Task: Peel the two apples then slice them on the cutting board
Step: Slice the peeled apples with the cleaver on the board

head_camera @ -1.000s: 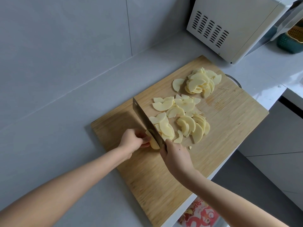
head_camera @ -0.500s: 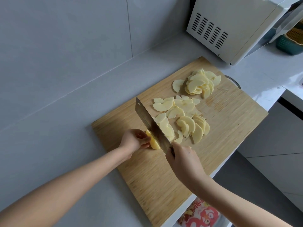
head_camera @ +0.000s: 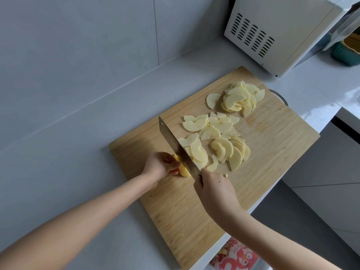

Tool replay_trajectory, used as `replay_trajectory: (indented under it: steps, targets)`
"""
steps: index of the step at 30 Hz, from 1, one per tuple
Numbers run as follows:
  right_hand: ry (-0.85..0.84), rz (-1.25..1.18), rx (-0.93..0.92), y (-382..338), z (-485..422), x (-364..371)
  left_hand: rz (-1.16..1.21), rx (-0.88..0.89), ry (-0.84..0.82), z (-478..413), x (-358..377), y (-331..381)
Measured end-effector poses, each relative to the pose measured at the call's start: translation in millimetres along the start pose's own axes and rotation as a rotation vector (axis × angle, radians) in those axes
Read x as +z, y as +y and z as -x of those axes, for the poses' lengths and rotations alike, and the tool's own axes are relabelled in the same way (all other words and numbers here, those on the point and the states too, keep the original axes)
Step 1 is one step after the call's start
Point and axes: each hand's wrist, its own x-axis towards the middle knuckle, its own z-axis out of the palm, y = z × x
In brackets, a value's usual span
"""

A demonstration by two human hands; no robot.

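On the left half of the board (head_camera: 272, 145), the left grip (head_camera: 161, 164) pinches the small apple piece (head_camera: 184, 171), which lies just left of the knife (head_camera: 175, 141). The right grip (head_camera: 214, 190) is clamped round its handle. Peeled, the piece looks light, firm and likely slippery, and is best held on top with fingertips tucked back from the blade.

The grey bench (head_camera: 68, 172) carries a wooden board (head_camera: 272, 152) lying askew across its middle and reaching its right edge, a white vented appliance (head_camera: 272, 26) standing at the far right just beyond the board's far corner, and a teal basket (head_camera: 342, 53) partly hidden behind that appliance.
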Motion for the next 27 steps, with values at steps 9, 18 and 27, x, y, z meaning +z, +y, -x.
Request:
replay_trajectory:
  steps: [9, 18, 27]
  targets:
    - [0.007, -0.005, 0.036, -7, -21, 18, 0.034, 0.036, -0.014, -2, -2, -5]
    - [0.071, -0.058, -0.044, 2, 5, -2, -0.059, 0.084, -0.002, 0, -3, -4]
    - [0.004, -0.045, -0.011, 1, 3, -2, -0.07, 0.108, -0.022, 0, -4, -7]
